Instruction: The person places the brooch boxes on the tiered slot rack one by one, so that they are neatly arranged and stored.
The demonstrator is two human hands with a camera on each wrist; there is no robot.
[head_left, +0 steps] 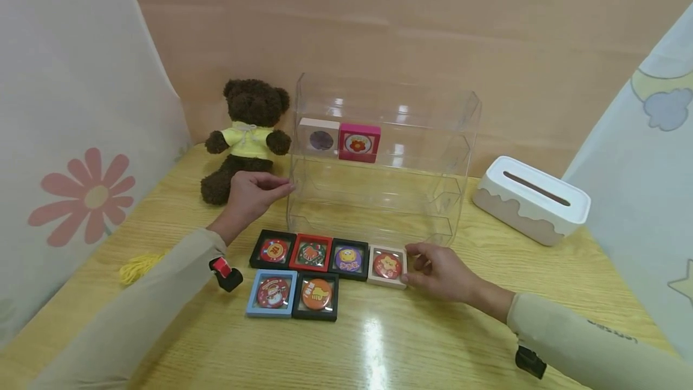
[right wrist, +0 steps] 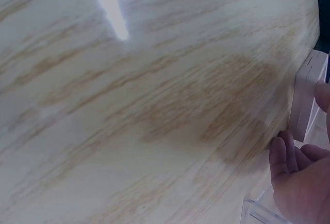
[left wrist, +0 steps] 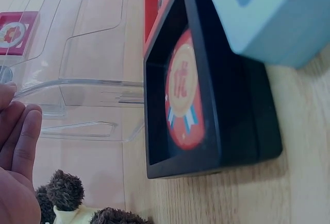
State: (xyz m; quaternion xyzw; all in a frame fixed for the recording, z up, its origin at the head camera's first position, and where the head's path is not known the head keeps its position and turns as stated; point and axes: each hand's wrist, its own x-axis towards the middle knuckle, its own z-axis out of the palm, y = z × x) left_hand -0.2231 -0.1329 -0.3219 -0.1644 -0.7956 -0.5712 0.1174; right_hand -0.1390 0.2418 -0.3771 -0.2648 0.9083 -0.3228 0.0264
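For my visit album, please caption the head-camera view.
Left hand touching a clear rack, right hand touching a pale-framed badge, teddy bear beside the rack.

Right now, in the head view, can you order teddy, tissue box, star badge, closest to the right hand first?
1. Star badge: its pale frame touches the right hand.
2. Tissue box: right of the hand, farther back.
3. Teddy: far left.

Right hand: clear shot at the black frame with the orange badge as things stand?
Probably yes: nothing covers that black frame, and bare table lies to its right. The right hand is at the pale frame, though, and may need to let go first.
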